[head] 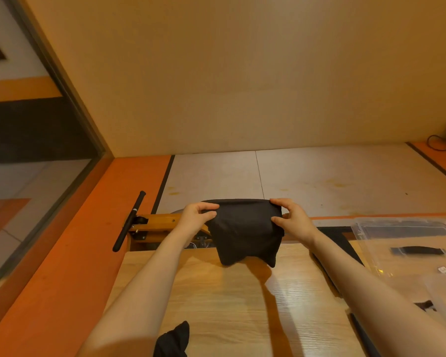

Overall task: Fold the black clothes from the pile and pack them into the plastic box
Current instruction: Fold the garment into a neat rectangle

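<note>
Both hands, left hand [196, 215] and right hand [292, 219], pinch the black garment [245, 233] above the table [229, 292], plastic box [407, 243] rightward.

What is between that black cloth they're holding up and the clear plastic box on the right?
Nothing visible. Both hands, left hand and right hand, hold the black cloth above the wooden table; only bare tabletop and the right forearm lie toward the plastic box.

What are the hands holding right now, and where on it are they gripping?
Both hands hold one folded black garment up above the wooden table. The left hand pinches its top left corner, the right hand its top right corner.
</note>
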Demonstrator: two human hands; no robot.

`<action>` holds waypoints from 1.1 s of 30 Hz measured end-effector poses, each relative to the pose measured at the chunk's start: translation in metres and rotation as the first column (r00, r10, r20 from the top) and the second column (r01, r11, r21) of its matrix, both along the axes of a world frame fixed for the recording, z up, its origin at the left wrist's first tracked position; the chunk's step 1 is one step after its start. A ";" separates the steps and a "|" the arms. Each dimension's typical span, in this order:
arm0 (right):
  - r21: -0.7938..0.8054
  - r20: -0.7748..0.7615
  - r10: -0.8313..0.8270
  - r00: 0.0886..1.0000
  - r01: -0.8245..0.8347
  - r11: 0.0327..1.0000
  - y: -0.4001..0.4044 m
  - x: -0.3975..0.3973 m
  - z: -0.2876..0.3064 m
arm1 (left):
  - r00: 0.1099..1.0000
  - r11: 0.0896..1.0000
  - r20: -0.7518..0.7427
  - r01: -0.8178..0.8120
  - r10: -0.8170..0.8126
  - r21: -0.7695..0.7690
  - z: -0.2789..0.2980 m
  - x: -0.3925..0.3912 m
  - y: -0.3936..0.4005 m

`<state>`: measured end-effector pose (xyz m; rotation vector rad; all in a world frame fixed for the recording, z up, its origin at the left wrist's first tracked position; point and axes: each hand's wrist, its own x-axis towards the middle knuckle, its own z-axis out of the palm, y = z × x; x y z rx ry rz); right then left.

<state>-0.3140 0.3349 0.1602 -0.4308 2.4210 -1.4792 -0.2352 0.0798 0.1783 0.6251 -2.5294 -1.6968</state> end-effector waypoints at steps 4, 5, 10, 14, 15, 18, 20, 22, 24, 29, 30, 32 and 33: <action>0.027 -0.022 -0.023 0.999 0.023 0.999 -0.006 0.006 -0.004 | 0.999 0.999 -0.017 -0.040 0.041 0.016 -0.007 0.007 0.005; 0.028 -0.026 -0.026 0.999 0.027 0.999 -0.007 0.006 -0.004 | 0.999 0.999 -0.021 -0.040 0.040 0.005 -0.007 0.007 0.005; -0.033 -0.005 -0.053 0.999 0.053 0.998 -0.015 0.002 0.001 | 0.997 0.998 -0.040 -0.069 0.069 0.012 0.003 0.003 0.001; -0.078 0.014 -0.065 0.998 0.066 0.995 -0.028 -0.008 0.012 | 0.990 0.988 -0.057 -0.120 0.126 0.101 0.013 -0.008 -0.006; -0.083 0.014 -0.068 0.998 0.069 0.994 -0.031 -0.012 0.015 | 0.989 0.985 -0.063 -0.129 0.137 0.112 0.015 -0.011 -0.009; -0.119 0.020 -0.054 0.998 0.056 0.991 -0.040 -0.022 0.025 | 0.981 0.973 -0.066 -0.171 0.183 0.154 0.024 -0.022 -0.017; -0.137 0.008 -0.049 0.999 0.050 0.989 -0.044 -0.027 0.033 | 0.972 0.960 -0.070 -0.205 0.222 0.193 0.029 -0.028 -0.023; -0.159 -0.006 -0.058 0.998 0.056 0.986 -0.046 -0.030 0.037 | 0.967 0.946 -0.078 -0.220 0.244 0.237 0.032 -0.030 -0.026; -0.166 -0.013 -0.069 0.998 0.066 0.984 -0.043 -0.027 0.035 | 0.969 0.937 -0.068 -0.210 0.237 0.280 0.029 -0.027 -0.026; -0.103 0.062 -0.098 0.993 0.104 0.989 -0.022 -0.002 -0.005 | 0.981 0.922 0.061 -0.192 0.182 0.336 -0.012 0.001 -0.011; -0.091 0.090 -0.104 0.990 0.112 0.990 -0.017 0.007 -0.018 | 0.979 0.920 0.085 -0.201 0.183 0.336 -0.023 0.008 -0.006; -0.066 0.143 -0.112 0.983 0.123 0.990 -0.008 0.025 -0.044 | 0.975 0.916 0.140 -0.213 0.175 0.339 -0.051 0.024 0.006; -0.053 0.170 -0.117 0.978 0.127 0.990 -0.002 0.035 -0.057 | 0.968 0.910 0.178 -0.227 0.174 0.347 -0.068 0.032 0.012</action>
